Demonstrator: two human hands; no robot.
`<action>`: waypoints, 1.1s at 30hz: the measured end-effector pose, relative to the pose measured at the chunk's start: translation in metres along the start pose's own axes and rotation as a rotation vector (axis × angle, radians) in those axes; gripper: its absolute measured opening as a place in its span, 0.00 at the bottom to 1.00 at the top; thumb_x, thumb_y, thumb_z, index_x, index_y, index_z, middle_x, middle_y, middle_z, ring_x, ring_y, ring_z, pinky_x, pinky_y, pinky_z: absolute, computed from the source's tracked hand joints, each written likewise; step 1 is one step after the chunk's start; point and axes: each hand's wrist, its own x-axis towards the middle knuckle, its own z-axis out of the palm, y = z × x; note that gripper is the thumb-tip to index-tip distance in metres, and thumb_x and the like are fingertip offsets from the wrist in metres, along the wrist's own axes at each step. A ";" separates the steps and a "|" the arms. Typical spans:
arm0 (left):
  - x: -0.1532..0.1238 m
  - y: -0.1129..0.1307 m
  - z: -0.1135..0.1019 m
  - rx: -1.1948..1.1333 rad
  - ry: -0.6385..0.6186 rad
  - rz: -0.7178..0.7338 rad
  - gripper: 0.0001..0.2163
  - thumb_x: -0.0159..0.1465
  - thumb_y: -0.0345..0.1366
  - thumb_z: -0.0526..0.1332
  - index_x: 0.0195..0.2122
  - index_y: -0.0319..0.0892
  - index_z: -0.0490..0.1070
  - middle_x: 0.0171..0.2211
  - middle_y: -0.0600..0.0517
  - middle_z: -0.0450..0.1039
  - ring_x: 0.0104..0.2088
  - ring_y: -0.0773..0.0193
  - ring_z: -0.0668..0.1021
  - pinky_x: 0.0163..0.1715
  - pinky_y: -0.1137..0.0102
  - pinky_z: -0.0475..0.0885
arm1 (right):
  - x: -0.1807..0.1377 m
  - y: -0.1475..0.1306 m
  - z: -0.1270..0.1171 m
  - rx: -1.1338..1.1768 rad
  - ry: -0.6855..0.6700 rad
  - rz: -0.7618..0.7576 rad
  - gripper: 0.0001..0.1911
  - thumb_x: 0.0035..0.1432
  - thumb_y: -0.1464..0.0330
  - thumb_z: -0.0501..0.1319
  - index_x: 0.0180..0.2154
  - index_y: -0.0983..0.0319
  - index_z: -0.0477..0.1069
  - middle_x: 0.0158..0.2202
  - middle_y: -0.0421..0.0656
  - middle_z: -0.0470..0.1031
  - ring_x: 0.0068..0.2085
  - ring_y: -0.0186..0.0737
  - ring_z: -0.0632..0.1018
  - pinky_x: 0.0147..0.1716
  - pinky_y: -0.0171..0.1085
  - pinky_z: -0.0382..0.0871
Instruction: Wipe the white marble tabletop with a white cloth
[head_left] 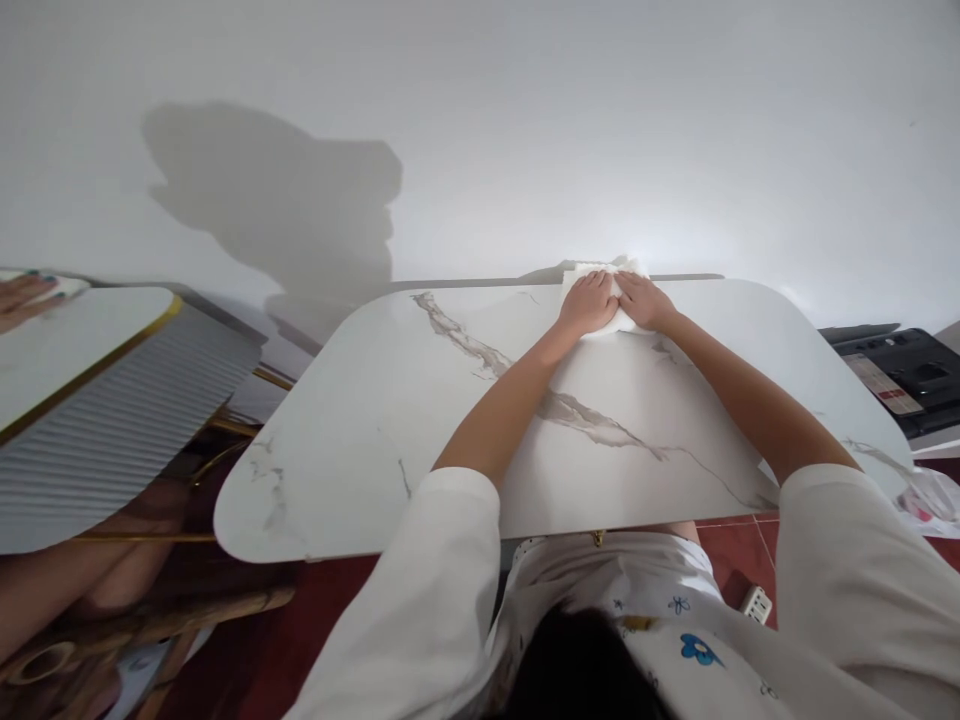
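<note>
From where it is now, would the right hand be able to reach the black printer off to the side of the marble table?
Probably yes. The right hand rests on the white cloth at the far edge of the marble table, and nothing stands between it and the black printer beyond the table's right corner, though it may be a stretch.

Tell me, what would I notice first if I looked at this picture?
Probably the big white marble-patterned table with grey veins, filling the middle. At its far edge, by the wall, the left hand and right hand press side by side on a white folded paper towel. A large dark shadow sits on the white wall, upper left, and another person's hand with painted nails rests at the far left.
</note>
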 end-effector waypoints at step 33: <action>-0.224 0.141 -0.057 0.004 -0.082 0.047 0.26 0.68 0.38 0.43 0.62 0.23 0.54 0.64 0.33 0.54 0.65 0.47 0.58 0.63 0.55 0.55 | -0.259 -0.118 -0.039 -0.012 0.034 -0.059 0.28 0.64 0.67 0.44 0.63 0.69 0.57 0.66 0.50 0.57 0.66 0.46 0.58 0.64 0.48 0.55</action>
